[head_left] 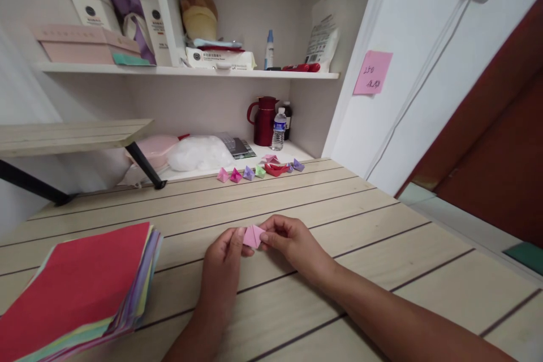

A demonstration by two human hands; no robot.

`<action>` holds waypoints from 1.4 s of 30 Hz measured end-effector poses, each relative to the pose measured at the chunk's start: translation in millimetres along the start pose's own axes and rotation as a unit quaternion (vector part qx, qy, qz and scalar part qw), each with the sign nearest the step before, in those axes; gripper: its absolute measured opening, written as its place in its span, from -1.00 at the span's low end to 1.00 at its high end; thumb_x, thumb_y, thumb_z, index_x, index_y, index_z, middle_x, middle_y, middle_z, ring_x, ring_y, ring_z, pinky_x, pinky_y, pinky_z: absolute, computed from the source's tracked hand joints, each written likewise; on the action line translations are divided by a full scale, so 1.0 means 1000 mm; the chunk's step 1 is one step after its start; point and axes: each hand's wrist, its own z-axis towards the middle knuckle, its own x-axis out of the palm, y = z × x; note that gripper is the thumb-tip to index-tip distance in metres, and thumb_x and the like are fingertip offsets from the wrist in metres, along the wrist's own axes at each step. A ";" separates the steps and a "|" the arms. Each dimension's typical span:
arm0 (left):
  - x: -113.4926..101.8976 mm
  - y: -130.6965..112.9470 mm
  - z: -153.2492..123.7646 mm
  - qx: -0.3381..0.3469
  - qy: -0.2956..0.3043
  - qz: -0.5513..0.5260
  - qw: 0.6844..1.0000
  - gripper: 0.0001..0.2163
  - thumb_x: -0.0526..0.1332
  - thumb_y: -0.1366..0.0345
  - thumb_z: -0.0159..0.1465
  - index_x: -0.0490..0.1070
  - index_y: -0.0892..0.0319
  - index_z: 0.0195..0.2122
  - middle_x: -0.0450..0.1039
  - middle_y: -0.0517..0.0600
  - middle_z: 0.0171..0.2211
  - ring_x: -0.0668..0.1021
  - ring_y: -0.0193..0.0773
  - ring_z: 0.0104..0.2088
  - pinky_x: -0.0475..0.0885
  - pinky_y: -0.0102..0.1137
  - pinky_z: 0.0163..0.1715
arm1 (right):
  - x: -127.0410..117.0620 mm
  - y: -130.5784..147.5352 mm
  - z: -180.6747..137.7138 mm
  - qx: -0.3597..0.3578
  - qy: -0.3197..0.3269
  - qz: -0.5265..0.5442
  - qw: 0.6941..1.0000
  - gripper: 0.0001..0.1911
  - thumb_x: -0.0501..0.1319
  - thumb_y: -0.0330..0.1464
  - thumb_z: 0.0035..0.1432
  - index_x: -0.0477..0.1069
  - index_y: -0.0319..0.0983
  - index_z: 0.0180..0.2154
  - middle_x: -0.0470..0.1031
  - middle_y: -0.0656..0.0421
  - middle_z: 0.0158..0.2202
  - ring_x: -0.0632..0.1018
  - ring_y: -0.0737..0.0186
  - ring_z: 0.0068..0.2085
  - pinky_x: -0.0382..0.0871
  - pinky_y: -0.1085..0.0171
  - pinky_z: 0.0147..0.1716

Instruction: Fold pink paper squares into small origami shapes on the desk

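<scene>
A small folded piece of pink paper (253,236) is held just above the wooden table, between both hands. My left hand (224,251) pinches its left side, thumb on top and fingers underneath. On the right side, my right hand (288,237) grips the paper between thumb and curled fingers. A crease runs across the paper's face. Its edges under the fingertips are hidden. Beyond the hands, a row of small folded paper shapes stands along the table's back, among them a pink one (223,175), a green one (260,171) and a red paper boat (275,169).
A thick stack of coloured paper (85,277), red on top, lies at the left. Behind it stands a small raised shelf (72,134) on black legs. At the back are a dark red jug (265,121), a water bottle (279,129) and a white plastic bag (201,153).
</scene>
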 end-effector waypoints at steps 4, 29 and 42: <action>0.000 0.001 0.000 -0.007 -0.002 -0.006 1.000 -0.60 0.06 -0.06 0.28 0.49 0.15 -0.37 0.50 -0.07 -0.53 0.52 -0.23 -0.43 0.35 -0.35 -0.30 | 0.000 0.006 0.001 0.083 -0.022 0.132 0.988 -0.77 0.46 -0.33 -0.05 0.51 -0.33 -0.41 0.53 0.20 -0.55 0.47 0.40 -0.49 0.29 0.41 -0.41; 0.004 -0.006 -0.004 -0.012 0.024 -0.118 0.993 -0.69 0.28 0.03 0.17 0.61 0.17 -0.26 0.49 -0.08 -0.48 0.47 -0.30 -0.44 0.39 -0.37 -0.27 | -0.012 0.006 0.005 0.180 -0.035 0.323 0.929 -0.91 0.38 -0.48 0.08 0.50 -0.34 -0.34 0.58 0.15 -0.50 0.59 0.36 -0.51 0.55 0.37 -0.38; 0.004 -0.005 -0.003 -0.018 0.048 -0.122 0.991 -0.68 0.28 0.03 0.18 0.61 0.18 -0.24 0.48 -0.09 -0.48 0.47 -0.31 -0.43 0.38 -0.38 -0.27 | -0.012 0.001 0.005 0.167 -0.050 0.314 0.933 -0.85 0.42 -0.44 0.04 0.49 -0.31 -0.33 0.59 0.18 -0.50 0.59 0.37 -0.51 0.53 0.39 -0.41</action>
